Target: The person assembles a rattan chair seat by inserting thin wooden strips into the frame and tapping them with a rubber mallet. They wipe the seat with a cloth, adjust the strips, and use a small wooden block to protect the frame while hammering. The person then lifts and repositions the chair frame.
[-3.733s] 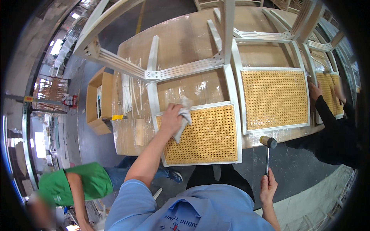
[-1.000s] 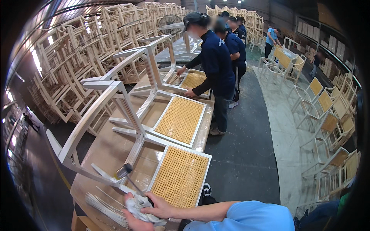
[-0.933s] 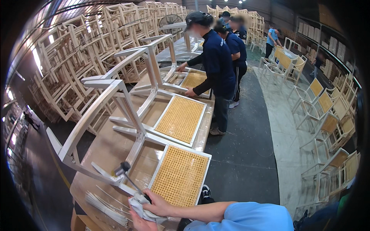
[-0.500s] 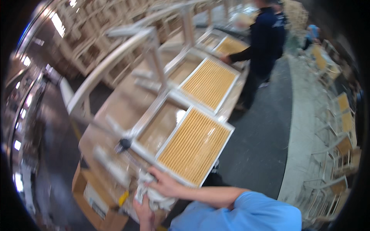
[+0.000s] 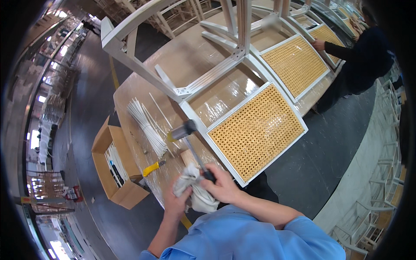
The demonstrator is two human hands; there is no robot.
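Note:
My left hand (image 5: 177, 200) is closed on a crumpled white cloth (image 5: 203, 200), low in front of my body. Close beside it, my right hand (image 5: 222, 185) grips the black handle of a mallet (image 5: 194, 151), its fingers against the cloth. The mallet's metal shaft slants up and left to a black head with a yellowish end, slightly blurred. Just beyond lies a white chair frame (image 5: 200, 125) on its side, with a woven cane panel (image 5: 260, 132) nearest my right forearm. A small wooden block (image 5: 189, 157) lies partly behind the mallet shaft.
The film-covered table (image 5: 143, 78) bears thin white strips (image 5: 147, 128), a yellow utility knife (image 5: 151, 168) and another cane-panelled frame (image 5: 295, 65). An open cardboard box (image 5: 116, 162) stands left of it. A co-worker in dark clothes (image 5: 362, 58) reaches over the far right side.
My view has turned, so the table and frames sit farther right. The mallet now points more upward from my right hand. The cloth stays between my hands.

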